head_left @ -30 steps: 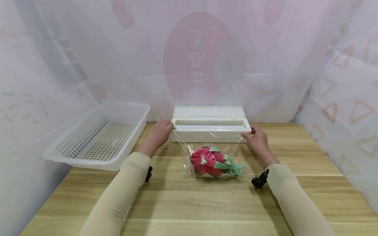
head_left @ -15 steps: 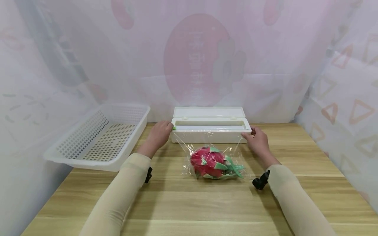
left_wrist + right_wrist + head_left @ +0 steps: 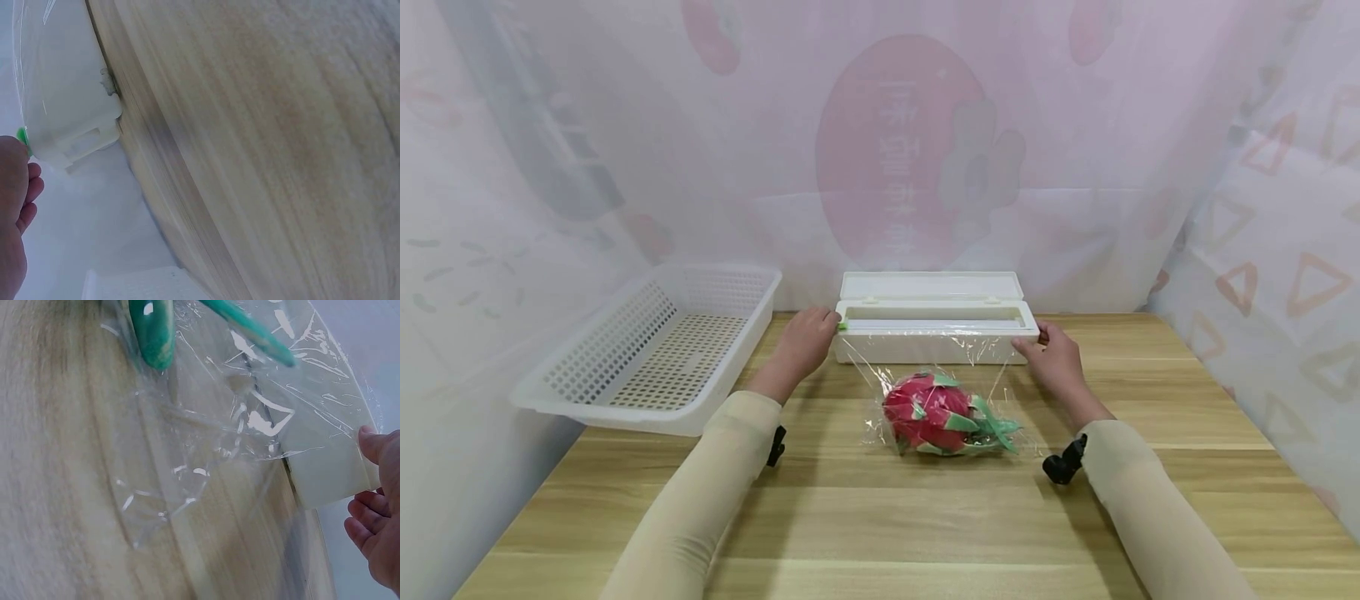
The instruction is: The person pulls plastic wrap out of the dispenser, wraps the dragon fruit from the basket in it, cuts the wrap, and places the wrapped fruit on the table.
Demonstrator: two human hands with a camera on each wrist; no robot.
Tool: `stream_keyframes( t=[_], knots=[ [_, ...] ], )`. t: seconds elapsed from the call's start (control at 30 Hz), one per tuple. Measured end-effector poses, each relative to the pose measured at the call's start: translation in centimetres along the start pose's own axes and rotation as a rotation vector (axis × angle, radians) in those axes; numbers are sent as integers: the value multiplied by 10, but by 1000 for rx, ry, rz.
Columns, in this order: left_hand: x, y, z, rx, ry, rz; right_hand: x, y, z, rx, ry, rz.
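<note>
A white cling film dispenser box (image 3: 925, 348) stands at the back of the table, lid (image 3: 931, 285) raised. Clear cling film (image 3: 206, 434) runs from its front edge down over a red dragon fruit (image 3: 928, 417) with green tips. My left hand (image 3: 807, 340) is at the box's left end, fingers curled, pinching a small green slider (image 3: 24, 139) on the cutting edge. At the right end my right hand (image 3: 1054, 357) grips the box corner, thumb on the front and fingers behind. The film's lower edge lies wrinkled on the wood in the right wrist view.
A white perforated plastic basket (image 3: 696, 415) sits left of the box, partly over the table's left edge. Patterned white sheeting (image 3: 1075, 242) hangs behind and on both sides of the wooden table (image 3: 880, 533).
Both hands keep their places at the ends of the box. Only the glints on the cling film along the box front have shifted slightly; the dragon fruit has not moved.
</note>
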State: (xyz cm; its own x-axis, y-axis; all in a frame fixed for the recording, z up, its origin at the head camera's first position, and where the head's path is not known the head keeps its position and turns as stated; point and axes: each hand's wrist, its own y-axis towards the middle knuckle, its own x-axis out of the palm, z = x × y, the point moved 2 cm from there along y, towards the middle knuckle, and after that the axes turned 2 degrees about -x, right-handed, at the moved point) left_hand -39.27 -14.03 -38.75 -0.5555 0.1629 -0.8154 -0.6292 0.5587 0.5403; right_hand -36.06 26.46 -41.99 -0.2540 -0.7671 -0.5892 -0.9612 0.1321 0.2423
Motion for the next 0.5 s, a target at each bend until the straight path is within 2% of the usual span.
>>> stream_keyframes(
  t=[0.17,0.5],
  knots=[
    [0,1,0,4,-19,17,-1,-1,-1,4,-4,-17],
    [3,0,0,34,-51,91,-6,-3,2,-27,-17,-40]
  ],
)
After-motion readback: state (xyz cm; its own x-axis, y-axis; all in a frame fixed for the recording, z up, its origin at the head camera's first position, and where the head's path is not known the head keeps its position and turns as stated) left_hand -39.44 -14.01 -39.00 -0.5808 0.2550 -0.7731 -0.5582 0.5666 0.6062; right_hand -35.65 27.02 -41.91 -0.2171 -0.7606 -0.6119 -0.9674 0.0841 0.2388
